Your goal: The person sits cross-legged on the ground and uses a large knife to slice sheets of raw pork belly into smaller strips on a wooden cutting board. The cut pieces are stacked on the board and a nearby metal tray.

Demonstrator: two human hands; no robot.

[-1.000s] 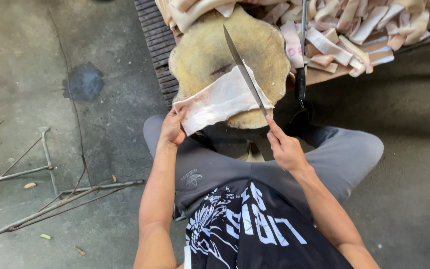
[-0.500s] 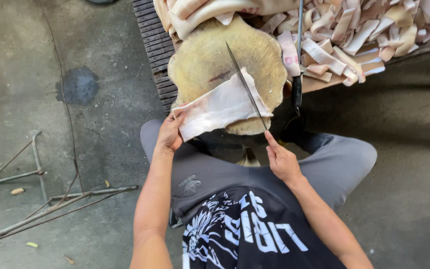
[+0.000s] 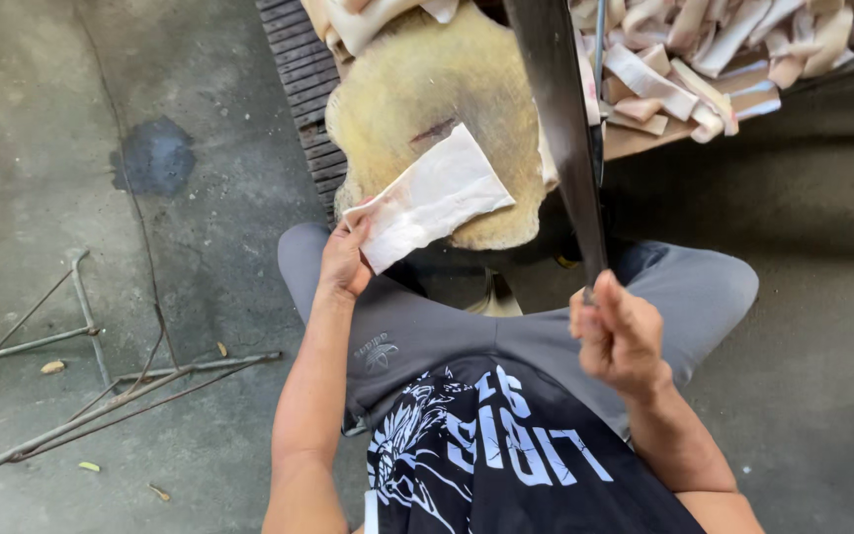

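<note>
the left hand (image 3: 345, 262) pinches the near corner of a pale slab (image 3: 432, 198), thumb on top, fingers under. the slab is flat, whitish with a pink tinge, and lies tilted across the near edge of a round yellow-brown block (image 3: 427, 89); its held corner hangs off the block toward the person's knee. the right hand (image 3: 620, 336) is closed around the handle of a long knife (image 3: 565, 138), raised, the dark blade pointing away and crossing the block's right side, clear of the slab.

no packages, labels or signs show on the work things. behind the block, a heap of cut strips (image 3: 704, 59), cream and pink, lies on a board. a dark ribbed mat (image 3: 298, 89) lies left of the block. on the concrete floor at left lie thin metal rods (image 3: 81, 396) and a dark stain (image 3: 153, 158).
</note>
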